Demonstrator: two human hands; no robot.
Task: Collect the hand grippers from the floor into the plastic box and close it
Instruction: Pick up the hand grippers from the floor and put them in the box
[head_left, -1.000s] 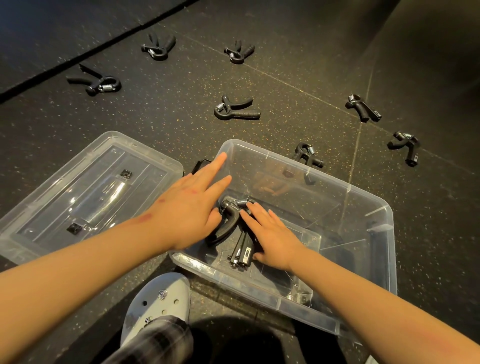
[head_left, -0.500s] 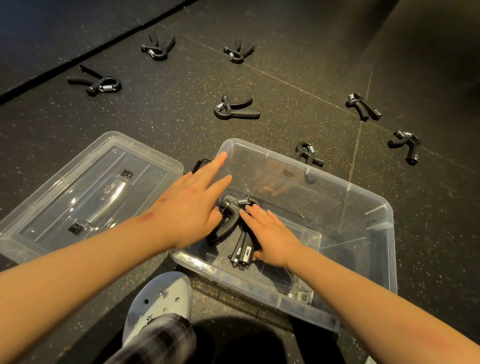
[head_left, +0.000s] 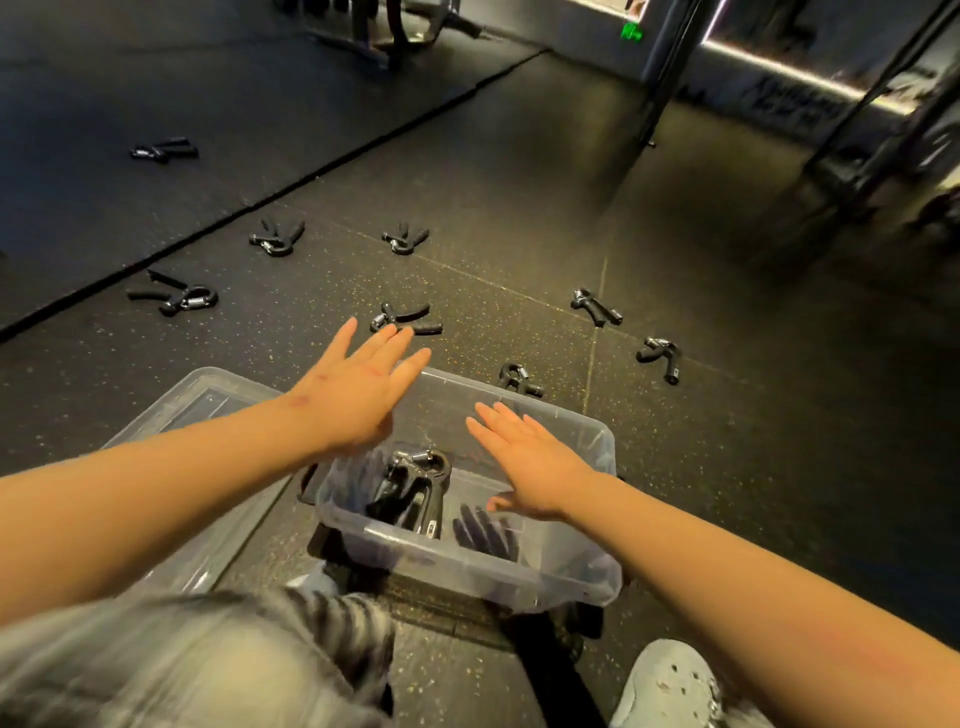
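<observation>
Hovering over plastic box: left hand, right hand flat, empty; box holds perhaps two hand grippers.

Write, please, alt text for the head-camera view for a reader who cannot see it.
The left hand and right hand hover open above a clear plastic box holding black hand grippers. More such grippers lie scattered on the dark speckled floor beyond; the clear lid lies left of the box.

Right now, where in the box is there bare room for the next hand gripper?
Bare: the plastic box floor between the stored grippers and its right wall, under the right hand. Crowded: the box's left end, where those grippers lie together.
</observation>
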